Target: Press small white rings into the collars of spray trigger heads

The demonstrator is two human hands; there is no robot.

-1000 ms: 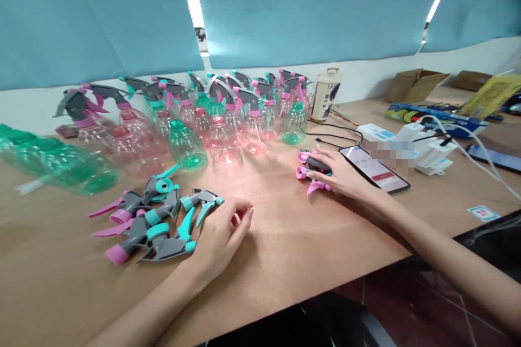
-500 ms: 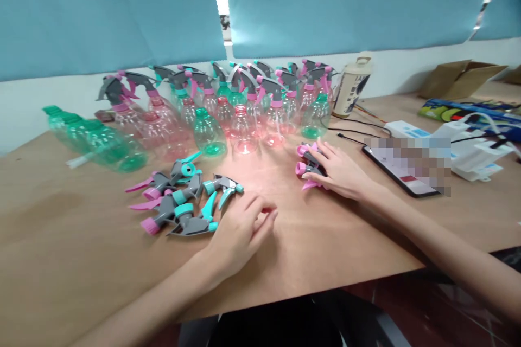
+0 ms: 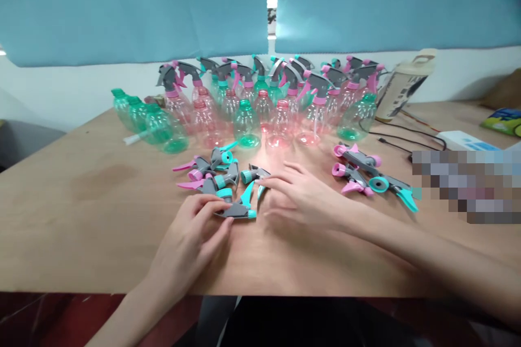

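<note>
A loose pile of trigger spray heads (image 3: pixel 201 187), grey with pink or teal parts, lies before me. My left hand (image 3: pixel 195 230) is at the pile's near edge, its thumb and fingers closed on a grey-and-teal spray head (image 3: pixel 238 210) that rests on the table. Fingers stretched out, my right hand (image 3: pixel 303 195) reaches in from the right. Its fingertips are at another teal-collared spray head (image 3: pixel 253 174), partly covering it. Farther right lie two pink-and-grey spray heads (image 3: pixel 352 181) and a teal-and-grey spray head (image 3: pixel 386 184).
Behind the pile stand several pink and green clear bottles (image 3: pixel 246 130), many topped with spray heads. Green bottles (image 3: pixel 157 124) stand in a row at left. At right are a cream flask (image 3: pixel 407 87), black cables (image 3: pixel 396 141) and a white power strip (image 3: pixel 468 141).
The view has swung right to left, shifting the table rightward. My right hand has left the right-hand spray heads, uncovering a teal one, and moved to the pile. My left hand has closed on a spray head.
</note>
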